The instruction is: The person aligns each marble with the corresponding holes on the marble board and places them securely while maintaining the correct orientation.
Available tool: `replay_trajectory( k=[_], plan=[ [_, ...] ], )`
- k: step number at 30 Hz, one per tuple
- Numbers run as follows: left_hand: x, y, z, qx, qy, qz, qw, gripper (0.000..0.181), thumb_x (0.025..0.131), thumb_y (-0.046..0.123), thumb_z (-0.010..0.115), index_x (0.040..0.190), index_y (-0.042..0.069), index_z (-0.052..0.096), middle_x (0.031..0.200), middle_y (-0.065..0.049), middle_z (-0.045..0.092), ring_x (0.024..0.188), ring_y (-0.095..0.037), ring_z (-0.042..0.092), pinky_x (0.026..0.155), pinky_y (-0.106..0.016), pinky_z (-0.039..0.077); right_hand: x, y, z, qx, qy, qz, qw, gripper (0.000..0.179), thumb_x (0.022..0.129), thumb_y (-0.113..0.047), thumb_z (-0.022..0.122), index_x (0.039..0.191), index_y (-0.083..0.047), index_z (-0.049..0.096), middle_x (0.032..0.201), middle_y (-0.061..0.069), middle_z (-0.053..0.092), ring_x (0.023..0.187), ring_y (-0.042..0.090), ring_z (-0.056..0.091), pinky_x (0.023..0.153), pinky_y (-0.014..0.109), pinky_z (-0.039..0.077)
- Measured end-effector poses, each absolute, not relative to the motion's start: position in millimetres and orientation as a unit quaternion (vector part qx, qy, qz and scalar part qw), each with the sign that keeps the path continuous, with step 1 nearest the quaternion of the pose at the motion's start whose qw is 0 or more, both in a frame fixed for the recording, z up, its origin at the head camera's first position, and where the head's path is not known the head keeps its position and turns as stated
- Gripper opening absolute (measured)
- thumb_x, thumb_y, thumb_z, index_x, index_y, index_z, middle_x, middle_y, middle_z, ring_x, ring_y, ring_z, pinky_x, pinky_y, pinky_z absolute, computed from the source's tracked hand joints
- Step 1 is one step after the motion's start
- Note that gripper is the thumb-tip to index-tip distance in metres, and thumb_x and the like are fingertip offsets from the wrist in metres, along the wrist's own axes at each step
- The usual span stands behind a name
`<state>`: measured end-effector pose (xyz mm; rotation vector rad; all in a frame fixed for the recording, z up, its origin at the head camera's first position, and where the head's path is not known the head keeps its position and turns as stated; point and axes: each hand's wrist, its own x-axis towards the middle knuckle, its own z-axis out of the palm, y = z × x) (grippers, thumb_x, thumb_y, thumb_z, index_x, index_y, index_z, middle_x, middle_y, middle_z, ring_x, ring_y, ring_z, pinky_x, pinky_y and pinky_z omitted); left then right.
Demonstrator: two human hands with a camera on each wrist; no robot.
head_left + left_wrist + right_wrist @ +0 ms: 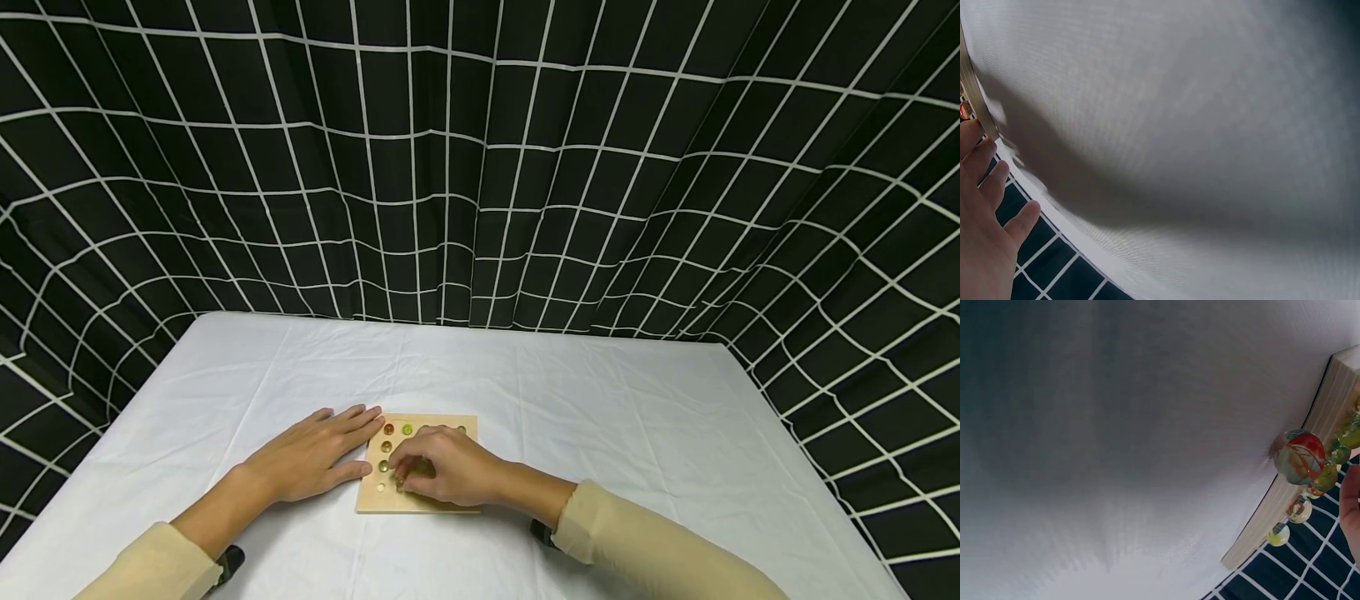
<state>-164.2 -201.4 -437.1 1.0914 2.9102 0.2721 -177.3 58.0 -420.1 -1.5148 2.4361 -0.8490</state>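
A light wooden board (pixel 420 505) lies on the white cloth with glass marbles set in rows. My left hand (pixel 318 454) rests flat with straight fingers, its fingertips and thumb at the board's left edge. Over the board, my right hand (pixel 450 467) has its thumb and fingers curled together, pinching a small amber marble (pixel 400 482) near the front left. Beside it stand a green marble (pixel 384 466) and an amber marble (pixel 386 447). The right palm hides much of the board. In the right wrist view, a red and grey marble (pixel 1300 457) sits near the board's edge.
At the board's back row are a reddish-brown marble (pixel 388 429), a bright green marble (pixel 407 429) and a greenish marble (pixel 461 430). The white tablecloth (pixel 637 433) spreads around the board. A black curtain with a white grid (pixel 480 167) surrounds the table's back and sides.
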Motion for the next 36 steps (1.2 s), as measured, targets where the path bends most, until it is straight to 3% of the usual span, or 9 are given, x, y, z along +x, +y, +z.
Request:
replay_trajectory(
  k=[11, 18, 28, 36],
  plan=[
    [-164, -201, -438, 0.348, 0.934, 0.086, 0.011, 0.066, 0.103, 0.053, 0.045, 0.152, 0.009, 0.041, 0.157, -0.007, 0.038, 0.143, -0.032, 0.037, 0.111, -0.061, 0.032, -179, 57, -417, -0.494, 0.821, -0.267, 0.096, 0.019, 0.090, -0.009, 0.073, 0.109, -0.012, 0.072, 0.096, -0.010, 0.072, 0.092, -0.002, 0.061, 0.094, 0.016, 0.044],
    [-164, -201, -438, 0.346, 0.935, 0.080, 0.009, 0.067, 0.102, 0.054, 0.045, 0.152, 0.010, 0.041, 0.157, -0.006, 0.039, 0.143, -0.031, 0.037, 0.111, -0.060, 0.033, -184, 68, -409, -0.470, 0.830, -0.283, 0.100, 0.023, 0.089, -0.010, 0.075, 0.112, -0.011, 0.071, 0.096, -0.009, 0.072, 0.091, 0.003, 0.063, 0.085, 0.020, 0.047],
    [-164, -202, -440, 0.342, 0.936, 0.084, 0.012, 0.068, 0.102, 0.056, 0.043, 0.152, 0.010, 0.041, 0.157, -0.006, 0.038, 0.143, -0.031, 0.037, 0.111, -0.060, 0.033, -186, 95, -405, -0.436, 0.824, -0.332, 0.142, 0.025, 0.087, -0.004, 0.076, 0.111, -0.006, 0.070, 0.100, 0.000, 0.074, 0.097, 0.006, 0.068, 0.091, 0.026, 0.053],
    [-165, -202, -441, 0.347, 0.934, 0.080, 0.004, 0.068, 0.102, 0.055, 0.045, 0.152, 0.010, 0.042, 0.157, -0.006, 0.039, 0.143, -0.031, 0.038, 0.110, -0.059, 0.034, -185, 125, -411, -0.424, 0.830, -0.342, 0.124, 0.026, 0.086, -0.004, 0.077, 0.110, -0.007, 0.070, 0.099, -0.003, 0.075, 0.096, 0.005, 0.067, 0.096, 0.029, 0.051]
  ],
)
